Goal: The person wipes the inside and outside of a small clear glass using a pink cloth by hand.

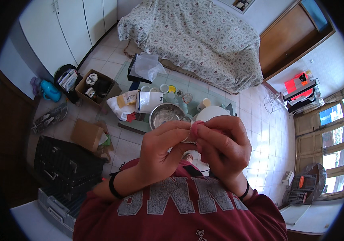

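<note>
Both hands are raised in front of my chest, above the near edge of a glass-topped table [197, 92]. My left hand [163, 147] pinches a small clear glass or plastic vessel [186, 121] by its side; fingers hide much of it. Pressed against that vessel is a pink cloth [194, 130], bunched in the fingers of my right hand [229, 146]. Just beyond my left hand stands a stainless steel bowl [151, 120] with clear pieces inside. Past my right hand lies a white round object [212, 112], partly covered by the fingers.
A cream cup [204, 104], a yellow-rimmed lid [172, 89] and several clear vessels crowd the table. A white pouch [150, 102] and a white towel [119, 110] lie left of them. On the floor at left are an open carton [108, 93] and a black case [66, 165].
</note>
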`<control>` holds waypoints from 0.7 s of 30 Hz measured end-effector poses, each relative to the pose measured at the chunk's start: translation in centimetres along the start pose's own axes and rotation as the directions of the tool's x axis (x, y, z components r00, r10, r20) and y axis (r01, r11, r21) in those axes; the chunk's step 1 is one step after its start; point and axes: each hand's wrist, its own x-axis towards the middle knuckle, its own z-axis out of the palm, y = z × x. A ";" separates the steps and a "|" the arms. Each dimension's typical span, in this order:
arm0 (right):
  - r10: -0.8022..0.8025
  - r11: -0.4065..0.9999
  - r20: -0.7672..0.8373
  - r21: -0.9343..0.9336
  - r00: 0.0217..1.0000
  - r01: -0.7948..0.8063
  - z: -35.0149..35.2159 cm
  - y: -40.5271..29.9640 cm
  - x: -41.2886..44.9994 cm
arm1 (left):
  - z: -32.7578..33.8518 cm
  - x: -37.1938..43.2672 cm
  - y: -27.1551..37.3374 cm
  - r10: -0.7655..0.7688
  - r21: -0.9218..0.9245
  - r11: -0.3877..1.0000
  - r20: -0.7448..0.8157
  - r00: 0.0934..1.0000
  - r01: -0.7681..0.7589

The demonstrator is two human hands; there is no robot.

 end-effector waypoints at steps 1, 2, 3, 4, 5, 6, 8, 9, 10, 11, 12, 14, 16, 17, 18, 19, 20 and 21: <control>-0.001 1.000 0.000 0.001 1.000 0.001 0.1 -0.1 0.0 | -0.1 0.0 -0.1 0.000 0.001 1.000 -0.001 1.000 0.000; 0.057 0.998 -0.013 0.040 0.998 -0.056 0.1 -0.1 0.1 | -0.4 -0.1 -0.3 0.039 0.050 0.998 0.048 0.998 -0.042; 0.116 0.990 -0.024 0.077 0.993 -0.114 0.2 -0.2 0.1 | -0.5 -0.2 -0.4 0.075 0.095 0.992 0.100 0.992 -0.085; 0.117 0.990 -0.024 0.077 0.993 -0.115 0.0 -0.1 0.1 | -0.5 0.0 -0.5 0.075 0.094 0.992 0.100 0.992 -0.084; 0.213 0.965 0.043 0.146 0.976 -0.217 -0.3 0.1 0.2 | -0.6 0.2 -0.6 0.196 0.129 0.968 0.159 0.968 -0.217; 0.301 0.925 0.115 0.206 0.946 -0.320 -0.6 0.2 0.1 | -0.5 0.2 -0.6 0.310 0.155 0.925 0.221 0.925 -0.347; 0.348 0.892 0.146 0.253 0.926 -0.375 -0.8 0.4 -0.2 | -0.4 -0.1 -0.7 0.309 0.158 0.924 0.229 0.923 -0.349; 0.388 0.853 0.179 0.302 0.904 -0.426 -0.8 0.6 -0.4 | -0.2 -0.3 -0.7 0.308 0.167 0.922 0.236 0.922 -0.351; 0.390 0.852 0.182 0.301 0.903 -0.428 -0.6 0.6 -0.6 | 0.0 -0.4 -0.7 0.306 0.166 0.922 0.234 0.923 -0.348; 0.318 0.922 0.086 0.203 0.944 -0.329 -0.3 0.5 -0.7 | 0.3 -0.5 -0.5 0.196 0.142 0.965 0.170 0.966 -0.221; 0.230 0.969 -0.002 0.093 0.973 -0.229 -0.1 0.4 -0.8 | 0.4 -0.6 -0.3 0.078 0.110 0.990 0.109 0.991 -0.090; 0.134 0.990 -0.017 0.049 0.991 -0.133 0.1 0.4 -0.9 | 0.3 -0.8 0.4 0.035 0.112 0.992 0.124 0.992 -0.049; -0.001 0.999 -0.007 -0.040 1.000 0.001 -0.2 0.3 -1.2 | 0.0 -0.9 1.1 -0.007 0.112 0.994 0.144 0.990 -0.009; 0.004 0.999 -0.007 -0.042 1.000 -0.004 -0.3 0.2 -1.3 | -0.1 -0.9 1.4 -0.087 0.084 0.994 0.161 0.983 0.074; -0.019 0.998 0.003 -0.054 1.000 0.019 -0.2 0.2 -1.3 | -0.2 -0.9 1.5 -0.166 0.061 0.986 0.176 0.970 0.157; -0.042 0.997 0.014 -0.065 0.999 0.043 -0.2 0.1 -1.4 | -0.1 -1.0 0.9 -0.168 0.062 0.985 0.175 0.970 0.159; -0.040 0.997 0.014 -0.063 0.999 0.041 -0.2 0.0 -1.4 | 0.1 -1.2 -0.1 -0.023 0.096 0.995 0.148 0.989 0.009; 0.036 0.999 -0.005 0.014 0.999 -0.035 -0.2 0.1 -1.4 | 0.2 -1.1 -0.7 0.123 0.131 0.981 0.127 0.984 -0.140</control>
